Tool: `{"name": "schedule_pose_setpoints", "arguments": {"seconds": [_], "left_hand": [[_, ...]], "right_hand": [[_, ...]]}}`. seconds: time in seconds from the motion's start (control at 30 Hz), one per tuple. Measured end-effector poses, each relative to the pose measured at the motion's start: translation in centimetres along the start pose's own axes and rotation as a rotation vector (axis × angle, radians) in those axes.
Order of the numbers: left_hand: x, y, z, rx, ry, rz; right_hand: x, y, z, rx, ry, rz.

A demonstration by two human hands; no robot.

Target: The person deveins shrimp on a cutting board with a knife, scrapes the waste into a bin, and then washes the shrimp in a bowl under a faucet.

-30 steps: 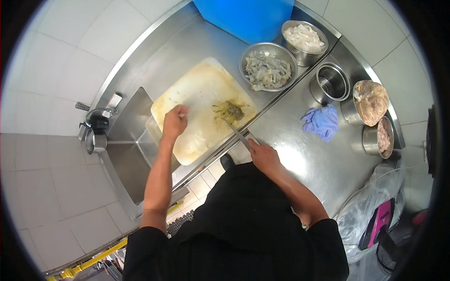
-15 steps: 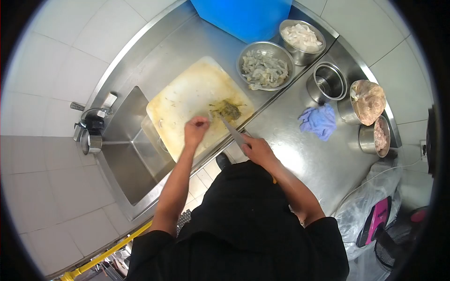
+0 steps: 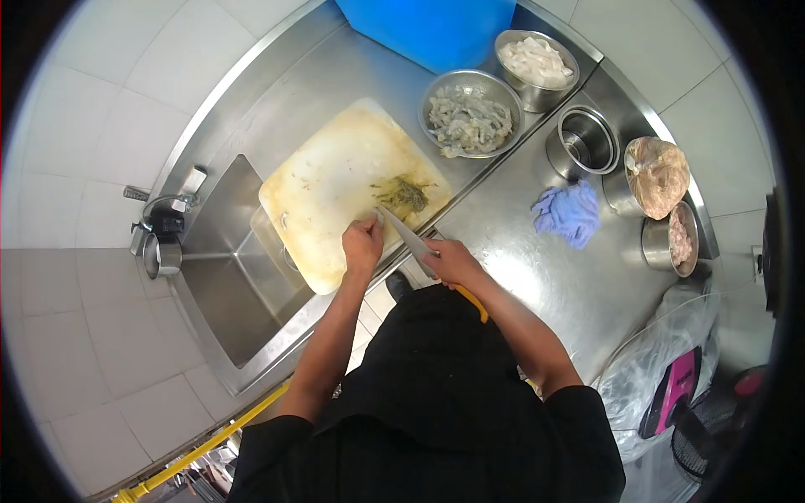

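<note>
My right hand [image 3: 453,261] is closed around a knife [image 3: 411,241] with a yellow handle, its blade pointing up and left over the cutting board. At the blade's tip, my left hand [image 3: 363,245] pinches a small greyish shrimp [image 3: 378,217], mostly hidden by the fingers. Both are over the near edge of the stained white cutting board [image 3: 323,180]. A dark green-brown heap of scraps [image 3: 407,197] lies on the board just beyond the blade. Behind the board, a metal bowl [image 3: 428,88] contains many grey, translucent shrimp [image 3: 470,123].
A sink [image 3: 226,293] with a faucet lies left. Rightward are a pot of white pieces [image 3: 537,63], nested metal pots [image 3: 583,138], a crumpled blue cloth [image 3: 568,214], a bagged brown food [image 3: 656,176] and a pot of minced meat [image 3: 681,239]. A blue container [image 3: 428,29] stands behind.
My left hand has moved right and slightly down, to the knife tip. My right hand has shifted slightly, and more of the yellow handle now shows. The view has tilted a little.
</note>
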State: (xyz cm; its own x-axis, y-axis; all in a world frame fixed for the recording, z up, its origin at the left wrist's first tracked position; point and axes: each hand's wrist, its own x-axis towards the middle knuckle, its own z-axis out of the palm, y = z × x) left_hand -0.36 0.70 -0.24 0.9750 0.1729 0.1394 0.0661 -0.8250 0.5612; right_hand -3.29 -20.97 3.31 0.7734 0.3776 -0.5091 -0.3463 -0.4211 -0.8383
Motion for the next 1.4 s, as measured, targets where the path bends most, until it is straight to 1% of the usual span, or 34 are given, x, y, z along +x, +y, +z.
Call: {"name": "schedule_pose_setpoints", "arguments": {"seconds": [0.1, 0.23, 0.33, 0.4, 0.43, 0.5, 0.63, 0.7, 0.73, 0.83, 0.9, 0.93, 1.0, 1.03, 1.1, 1.13, 1.2, 1.33, 1.4], "left_hand": [[-0.2, 0.2, 0.0, -0.031, 0.002, -0.015], [-0.6, 0.8, 0.2, -0.050, 0.022, -0.040], [-0.7, 0.9, 0.4, -0.052, 0.059, -0.032], [-0.7, 0.7, 0.6, -0.041, 0.188, 0.111], [-0.6, 0.9, 0.5, -0.043, 0.187, 0.111], [-0.6, 1.4, 0.1, 0.016, 0.080, 0.043], [-0.5, 1.5, 0.1, 0.002, 0.115, 0.033], [-0.5, 1.6, 0.1, -0.019, 0.105, -0.034], [-0.4, 1.6, 0.0, -0.020, 0.106, -0.034], [-0.5, 1.5, -0.2, -0.007, 0.051, -0.067], [-0.4, 2.0, -0.3, -0.051, 0.076, -0.109], [-0.3, 1.9, -0.2, -0.050, 0.077, -0.104], [-0.4, 1.7, 0.0, -0.058, 0.095, -0.111], [-0.4, 1.5, 0.1, -0.059, 0.095, -0.108], [-0.5, 1.0, 0.4, -0.070, 0.125, -0.079], [-0.6, 1.0, 0.4, -0.070, 0.127, -0.081], [-0.7, 1.0, 0.6, -0.113, 0.136, -0.118], [-0.6, 1.4, 0.3, -0.096, 0.109, -0.117], [-0.5, 1.7, 0.1, 0.061, 0.118, 0.010]], "right_hand": [[1.6, 0.5, 0.8, -0.004, 0.013, -0.049], [0.2, -1.2, 0.2, 0.005, -0.040, -0.022], [-1.5, -1.1, 0.1, -0.012, -0.062, 0.005], [-2.1, -0.6, 0.1, -0.009, -0.082, 0.049], [-2.1, -0.5, 0.1, -0.009, -0.081, 0.050], [-2.1, 0.0, 0.1, -0.025, -0.089, 0.050], [-3.4, 0.0, -0.1, -0.020, -0.079, 0.007], [-4.5, 0.2, -0.4, -0.092, -0.124, 0.028], [-4.9, -0.1, -0.7, -0.094, -0.124, 0.028], [-5.5, -0.1, -0.8, -0.132, -0.087, 0.060], [-4.5, 1.5, 0.0, -0.273, 0.120, -0.204], [-4.3, 1.6, 0.2, -0.270, 0.124, -0.206], [-3.9, 1.7, 0.9, -0.411, 0.189, -0.336], [-4.1, 1.5, 1.2, -0.411, 0.192, -0.335], [-4.5, 1.2, 1.6, -0.605, 0.284, -0.176], [-4.5, 1.5, 1.7, -0.607, 0.283, -0.178], [-4.1, 2.4, 1.8, -0.803, 0.418, -0.231], [-4.2, 1.9, 1.6, -0.801, 0.428, -0.229], [-4.7, 0.8, 1.2, -0.721, 0.294, -0.123]]}}
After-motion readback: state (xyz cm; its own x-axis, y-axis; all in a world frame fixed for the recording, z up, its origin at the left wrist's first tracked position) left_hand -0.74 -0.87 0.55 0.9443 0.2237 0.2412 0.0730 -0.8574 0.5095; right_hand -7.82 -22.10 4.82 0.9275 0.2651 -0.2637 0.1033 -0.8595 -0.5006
